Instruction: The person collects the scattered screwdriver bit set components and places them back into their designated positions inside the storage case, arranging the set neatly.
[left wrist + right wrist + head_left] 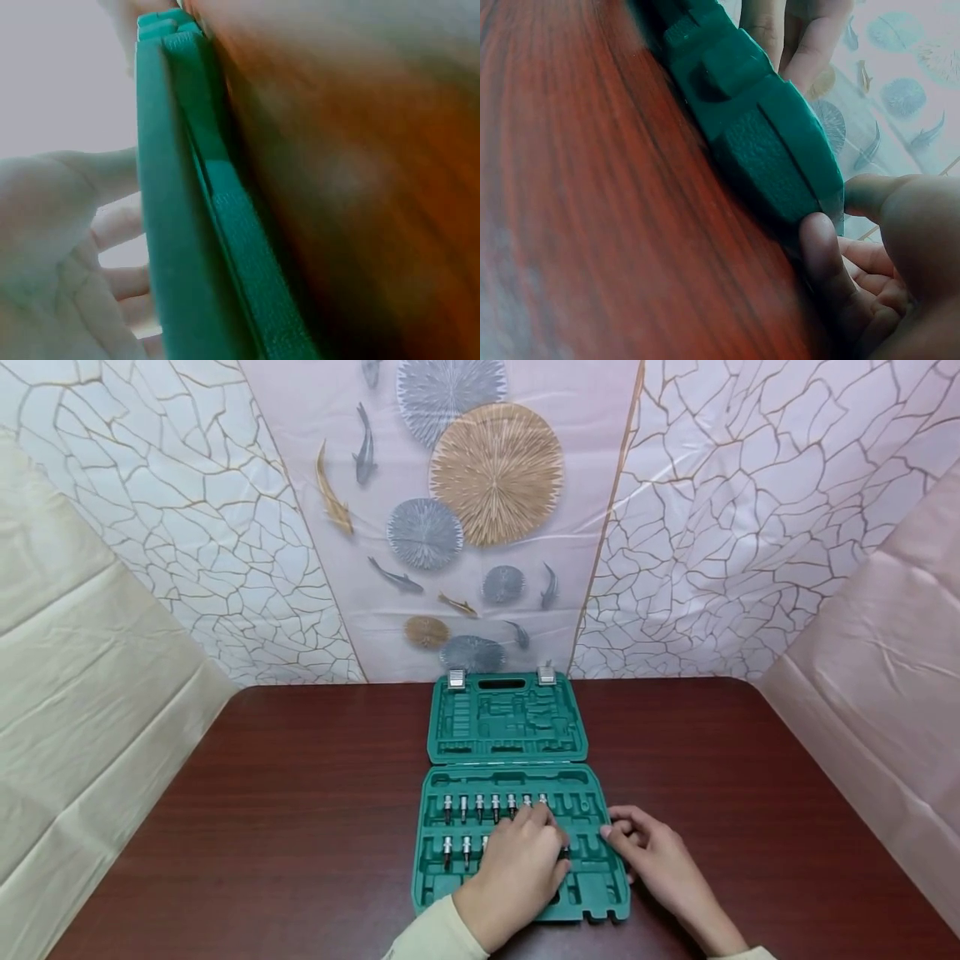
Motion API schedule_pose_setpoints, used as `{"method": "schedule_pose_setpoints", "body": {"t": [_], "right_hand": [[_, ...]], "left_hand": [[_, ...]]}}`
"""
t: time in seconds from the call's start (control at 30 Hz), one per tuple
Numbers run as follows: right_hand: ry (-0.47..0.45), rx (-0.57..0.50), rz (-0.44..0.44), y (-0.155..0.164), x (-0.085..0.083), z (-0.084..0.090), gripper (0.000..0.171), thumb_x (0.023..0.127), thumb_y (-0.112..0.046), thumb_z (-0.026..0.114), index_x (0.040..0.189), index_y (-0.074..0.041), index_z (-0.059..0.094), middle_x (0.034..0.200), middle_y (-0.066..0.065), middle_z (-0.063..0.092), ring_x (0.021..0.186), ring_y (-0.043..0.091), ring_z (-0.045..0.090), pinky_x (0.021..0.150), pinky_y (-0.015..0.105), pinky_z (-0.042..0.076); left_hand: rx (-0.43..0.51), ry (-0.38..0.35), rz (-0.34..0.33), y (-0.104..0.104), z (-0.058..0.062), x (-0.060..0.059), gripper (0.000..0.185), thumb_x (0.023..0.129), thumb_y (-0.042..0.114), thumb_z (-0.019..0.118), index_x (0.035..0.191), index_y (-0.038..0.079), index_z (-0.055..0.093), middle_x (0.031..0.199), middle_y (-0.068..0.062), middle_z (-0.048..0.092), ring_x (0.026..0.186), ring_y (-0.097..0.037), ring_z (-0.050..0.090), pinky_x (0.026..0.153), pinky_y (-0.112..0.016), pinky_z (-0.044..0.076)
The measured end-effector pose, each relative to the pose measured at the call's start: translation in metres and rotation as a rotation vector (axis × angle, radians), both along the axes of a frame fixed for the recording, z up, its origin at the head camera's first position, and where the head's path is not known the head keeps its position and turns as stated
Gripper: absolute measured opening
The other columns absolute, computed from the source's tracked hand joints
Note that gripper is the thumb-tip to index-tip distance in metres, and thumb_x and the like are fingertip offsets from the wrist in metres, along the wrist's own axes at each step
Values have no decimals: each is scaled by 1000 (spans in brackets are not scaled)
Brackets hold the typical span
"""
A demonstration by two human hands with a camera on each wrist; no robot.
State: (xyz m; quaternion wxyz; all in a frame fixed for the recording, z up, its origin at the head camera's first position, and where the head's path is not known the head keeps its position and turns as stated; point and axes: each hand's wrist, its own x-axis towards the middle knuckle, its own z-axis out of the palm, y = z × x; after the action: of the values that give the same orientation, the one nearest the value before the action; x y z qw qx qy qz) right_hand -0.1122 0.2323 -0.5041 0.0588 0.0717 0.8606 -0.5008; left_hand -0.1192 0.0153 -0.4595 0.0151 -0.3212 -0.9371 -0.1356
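Note:
An open green plastic tool case (517, 774) lies on the table, its lid folded back. In its lower half stand two rows of bit sockets (463, 808) with silver tops and dark tips. My left hand (517, 868) reaches over the lower half; its thumb and index finger pinch a bit socket (565, 853) in the second row, mostly hidden by the fingers. With the right hand (656, 856) I grip the case's right edge. The right wrist view shows its thumb and a finger (821, 232) at the corner of the case (772, 165).
A dark red-brown wooden table (315, 793) surrounds the case. Two metal latches (457, 678) sit on the lid's far edge. Behind the table hangs a patterned cloth (480, 527), with pale cloth walls (97, 710) at the sides.

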Motion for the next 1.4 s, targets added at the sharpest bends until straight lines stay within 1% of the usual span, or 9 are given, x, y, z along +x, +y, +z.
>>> {"method": "schedule_pose_setpoints", "body": {"t": [0.17, 0.33, 0.47, 0.57, 0.7, 0.9, 1.2, 1.3, 1.4], "right_hand": [[3, 3, 2, -1, 0, 1, 52, 103, -37, 71, 141, -2, 62, 108, 8, 70, 74, 16, 64, 59, 34, 57], [15, -3, 5, -2, -1, 2, 49, 103, -35, 71, 139, -3, 63, 106, 8, 70, 72, 17, 63, 59, 34, 57], [17, 4, -3, -1, 0, 2, 51, 103, -35, 71, 140, -2, 62, 106, 8, 70, 72, 17, 63, 59, 34, 57], [15, 13, 2, 1, -1, 2, 55, 103, -37, 71, 142, -1, 60, 109, 7, 70, 74, 16, 64, 59, 34, 57], [12, 17, 9, 3, -2, 3, 59, 102, -40, 70, 145, 0, 58, 111, 7, 70, 77, 16, 65, 60, 34, 57], [-18, -20, 0, 1, -2, 1, 56, 103, -39, 70, 144, -2, 59, 111, 6, 69, 79, 16, 65, 60, 35, 57], [-9, -173, -73, 4, -2, 6, 46, 107, -27, 66, 146, -4, 57, 116, 13, 66, 75, 22, 65, 59, 39, 59], [61, -122, -47, 4, -3, 14, 44, 107, -22, 65, 146, -5, 56, 121, 15, 67, 86, 22, 69, 62, 38, 61], [225, 75, 3, 8, -9, 24, 44, 106, -22, 67, 146, -6, 56, 129, 16, 66, 105, 27, 70, 75, 41, 62]], "left_hand": [[-11, -35, -35, -4, 4, 0, 23, 97, 34, 79, 114, 19, 81, 113, 0, 68, 101, -15, 62, 76, -35, 57], [101, -255, -74, -16, 14, -9, 34, 97, 34, 79, 127, 16, 77, 123, 4, 70, 109, -11, 66, 86, -30, 58], [193, -359, -26, -28, 26, -19, 37, 98, 33, 78, 131, 17, 75, 130, 3, 70, 111, -11, 68, 80, -30, 58], [197, -297, 26, -38, 33, -27, 36, 99, 31, 77, 131, 16, 75, 133, -3, 69, 113, -18, 68, 74, -32, 57], [220, -234, 84, -54, 36, -41, 35, 101, 29, 74, 133, 14, 74, 138, -8, 68, 128, -27, 64, 84, -41, 60], [263, -196, 162, -79, 31, -55, 40, 101, 27, 74, 137, 11, 70, 141, -13, 61, 127, -30, 62, 94, -50, 58], [274, -21, 278, -102, 21, -61, 50, 97, 30, 79, 141, 10, 67, 145, -18, 57, 128, -36, 60, 99, -60, 53], [271, 62, 315, -114, 16, -61, 56, 96, 37, 80, 143, 9, 65, 146, -21, 57, 130, -39, 60, 103, -63, 50], [251, 156, 347, -129, 12, -65, 65, 95, 44, 80, 146, 7, 62, 149, -24, 56, 134, -42, 57, 110, -66, 44]]}}
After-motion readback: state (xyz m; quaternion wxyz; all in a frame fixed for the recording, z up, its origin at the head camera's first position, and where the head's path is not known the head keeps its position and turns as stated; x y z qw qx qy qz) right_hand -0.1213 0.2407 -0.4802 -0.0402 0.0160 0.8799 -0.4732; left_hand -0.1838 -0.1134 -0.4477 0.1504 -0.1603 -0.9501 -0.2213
